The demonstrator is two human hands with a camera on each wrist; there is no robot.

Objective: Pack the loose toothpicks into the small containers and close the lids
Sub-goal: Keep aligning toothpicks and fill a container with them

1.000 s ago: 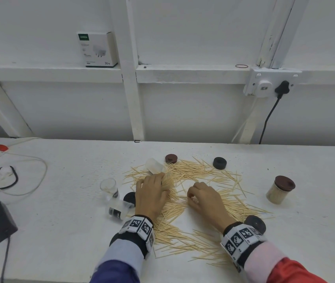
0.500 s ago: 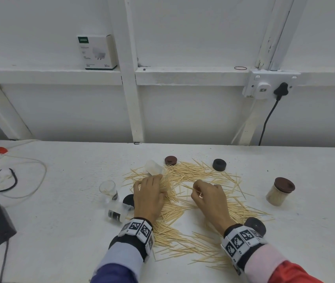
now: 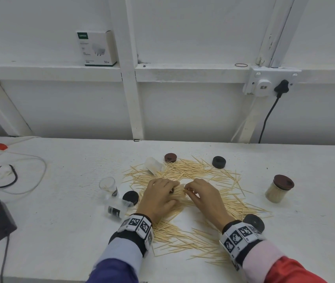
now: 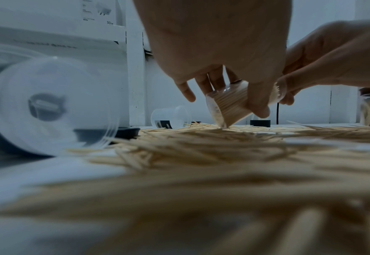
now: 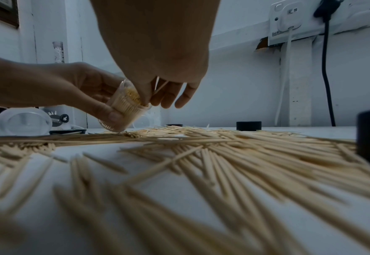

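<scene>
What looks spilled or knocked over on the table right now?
Loose toothpicks lie strewn across the table. Two empty clear containers lie tipped on their sides, one at the far edge of the pile and one near the left hand. Four lids lie loose. The capped jar stands upright.

both hands meet mid-table over scattered toothpicks (image 3: 193, 172): left hand (image 3: 158, 198) grips a packed container (image 3: 180, 193), right hand (image 3: 204, 196) pinches at its mouth.

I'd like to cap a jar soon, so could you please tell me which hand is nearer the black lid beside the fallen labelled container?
Left. The left hand is just right of that black lid; the right hand lies beyond it.
</scene>
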